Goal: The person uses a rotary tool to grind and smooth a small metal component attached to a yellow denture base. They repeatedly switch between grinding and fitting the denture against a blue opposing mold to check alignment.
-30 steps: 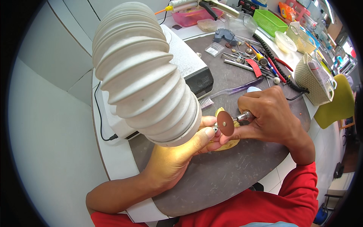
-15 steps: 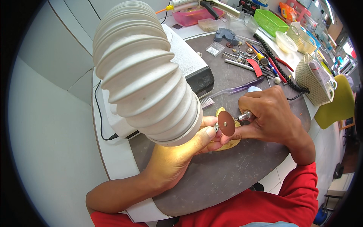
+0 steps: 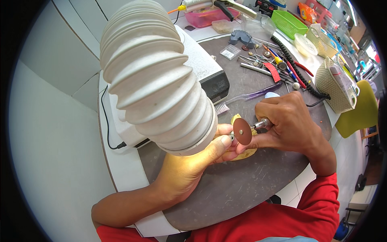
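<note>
- Small metal piece [image 3: 232,137] sits in the pinch of the left hand [image 3: 197,163], just beside the brown disc [image 3: 242,132] and near the mouth of the ribbed white hose [image 3: 155,76]; whether disc and metal meet cannot be told.
- Markings: a faint emblem shows on the dark front panel of the white machine [image 3: 201,52], too dim to make out; an orange pack [image 3: 306,13] at the far edge has a pale patch, too small and blurred to read.
- Left fingers: thumb and fingertips are closed on the metal piece, its end peeping out beside the thumbnail; the hose hides part of the hand.
- Right fingers: the right hand [image 3: 288,121] is curled firmly round a silver rotary handpiece [image 3: 262,123], with the disc mounted at its tip; its thumb reaches toward the left fingertips, and contact there is unclear.
- Beneath the hands, a yellow cast [image 3: 245,155] lies partly covered on the dark table mat [image 3: 242,193].
- Beyond them lies a purple-handled brush [image 3: 258,93], bristles toward the machine.
- Farther back, a red strip [image 3: 271,71] lies among scattered tools, between a grey horseshoe-shaped cast [image 3: 242,37] and a coiled black cord [image 3: 300,74].
</note>
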The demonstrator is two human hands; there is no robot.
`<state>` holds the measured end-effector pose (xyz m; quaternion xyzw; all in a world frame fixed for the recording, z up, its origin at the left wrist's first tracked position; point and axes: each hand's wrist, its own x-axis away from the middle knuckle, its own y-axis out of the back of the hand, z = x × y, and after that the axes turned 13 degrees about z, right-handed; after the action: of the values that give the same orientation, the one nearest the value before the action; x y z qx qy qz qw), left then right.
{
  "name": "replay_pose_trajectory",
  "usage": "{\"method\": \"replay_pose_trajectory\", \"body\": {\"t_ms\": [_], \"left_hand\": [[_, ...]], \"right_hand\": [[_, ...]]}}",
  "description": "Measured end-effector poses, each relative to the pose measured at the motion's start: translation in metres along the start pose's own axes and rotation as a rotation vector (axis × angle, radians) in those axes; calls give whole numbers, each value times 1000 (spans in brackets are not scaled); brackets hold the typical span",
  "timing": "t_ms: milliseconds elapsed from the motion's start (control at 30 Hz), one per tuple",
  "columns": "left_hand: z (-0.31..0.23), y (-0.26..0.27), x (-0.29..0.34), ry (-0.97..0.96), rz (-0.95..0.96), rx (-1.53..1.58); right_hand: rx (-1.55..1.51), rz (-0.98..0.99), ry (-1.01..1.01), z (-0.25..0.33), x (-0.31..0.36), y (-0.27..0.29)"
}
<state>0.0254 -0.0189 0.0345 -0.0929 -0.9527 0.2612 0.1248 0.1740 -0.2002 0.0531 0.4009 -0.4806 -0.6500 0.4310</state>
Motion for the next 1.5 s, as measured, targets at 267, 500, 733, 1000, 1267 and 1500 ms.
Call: {"method": "replay_pose_trajectory", "body": {"t_ms": [267, 500, 733, 1000, 1267, 1500], "left_hand": [[0, -1, 0, -14, -7, 15], [-1, -1, 0, -28, 17, 17], [5, -1, 1, -48, -18, 46], [0, -1, 0, -32, 4, -9], [-1, -3, -1, -36, -1, 8], [-1, -6, -1, -51, -67, 35]], "right_hand": [[5, -4, -1, 0, 0, 0], [17, -14, -5, 0, 1, 0], [13, -5, -3, 1, 0, 0], [10, 1, -15, 0, 1, 1], [30, 7, -7, 0, 2, 1], [-44, -98, -22, -1, 1, 3]]}}
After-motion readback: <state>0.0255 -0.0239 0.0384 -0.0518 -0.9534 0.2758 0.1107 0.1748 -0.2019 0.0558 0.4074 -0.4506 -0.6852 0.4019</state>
